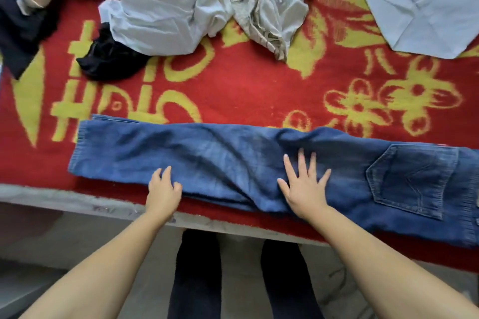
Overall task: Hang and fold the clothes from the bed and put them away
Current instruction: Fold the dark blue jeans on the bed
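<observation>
The jeans (pixel 233 163) are matt blue denim with stitched seams. The bed cover (pixel 246 85) looks like coarse woven cloth. The pale shirt (pixel 420 0) is thin, creased fabric.

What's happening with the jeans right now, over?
Both hands flat: left hand, right hand pressing the jeans. Jeans laid lengthwise, not yet folded short. Nothing in the way.

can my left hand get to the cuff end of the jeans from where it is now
Probably yes. The left hand already rests on the jeans, and only flat denim lies between it and the cuff end.
</observation>
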`<state>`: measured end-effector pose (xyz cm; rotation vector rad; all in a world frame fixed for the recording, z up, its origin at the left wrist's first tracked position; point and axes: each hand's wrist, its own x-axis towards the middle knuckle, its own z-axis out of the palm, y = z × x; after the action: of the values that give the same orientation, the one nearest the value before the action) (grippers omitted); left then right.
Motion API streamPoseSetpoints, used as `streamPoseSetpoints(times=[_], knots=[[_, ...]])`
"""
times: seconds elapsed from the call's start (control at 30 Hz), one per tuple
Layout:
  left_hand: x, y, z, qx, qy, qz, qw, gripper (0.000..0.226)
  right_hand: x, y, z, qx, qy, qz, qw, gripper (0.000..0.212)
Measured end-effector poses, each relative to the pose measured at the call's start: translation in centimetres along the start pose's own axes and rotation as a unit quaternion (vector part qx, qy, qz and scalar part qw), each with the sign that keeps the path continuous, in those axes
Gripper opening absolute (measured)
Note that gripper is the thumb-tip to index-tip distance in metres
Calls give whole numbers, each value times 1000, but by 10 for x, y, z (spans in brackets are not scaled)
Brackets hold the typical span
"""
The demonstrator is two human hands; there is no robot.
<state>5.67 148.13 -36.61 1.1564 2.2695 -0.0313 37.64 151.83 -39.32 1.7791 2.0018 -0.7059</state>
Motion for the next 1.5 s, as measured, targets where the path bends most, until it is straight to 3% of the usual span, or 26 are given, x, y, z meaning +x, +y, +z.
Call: streamPoseSetpoints(times=[0.27, 0.43, 0.6, 0.7, 0.8, 0.9, 1.0, 1.07, 1.17, 1.23, 1.33, 1.43, 1.5], knots=[[110, -107, -69, -44, 71, -155, 984, 65, 11, -131, 28, 22, -12, 89, 996, 79], [160, -161, -108, -20, 136, -98, 986, 63, 24, -205, 34, 64, -22, 162, 984, 86], [183, -168, -130, -110, 48, -30, 992, 36, 29, -221, 23, 94, -22, 219, 971, 78], [188, -162, -150, -197, 131, 79, 968, 26, 31, -234, 12, 114, -16, 231, 966, 73], [199, -168, -156, -180, 162, 84, 967, 25, 38, -246, 4, 114, 0, 229, 967, 71], [209, -179, -141, -75, 74, -15, 994, 34, 47, -256, -2, 88, 8, 218, 972, 68], [220, -174, -140, -91, 31, -1, 995, 38, 56, -270, -4, 24, 21, 144, 989, 67], [226, -172, -153, -152, 44, 52, 986, 34, 61, -282, -5, -3, 28, 99, 995, 66], [226, -192, -174, -166, 155, 67, 972, 46, 72, -295, -1, -1, 36, 77, 996, 64], [227, -212, -174, -96, 165, 12, 982, 46, 82, -300, 5, -18, 13, 65, 998, 62], [238, -223, -162, 16, 79, -29, 996, 47, 89, -302, 14, -52, -22, 51, 997, 64], [250, -211, -163, -35, 89, 14, 995, 41, 90, -311, 10, -63, -11, 56, 996, 65], [251, -214, -166, -106, 45, 23, 993, 31, 83, -331, 4, -52, 50, 16, 997, 65]])
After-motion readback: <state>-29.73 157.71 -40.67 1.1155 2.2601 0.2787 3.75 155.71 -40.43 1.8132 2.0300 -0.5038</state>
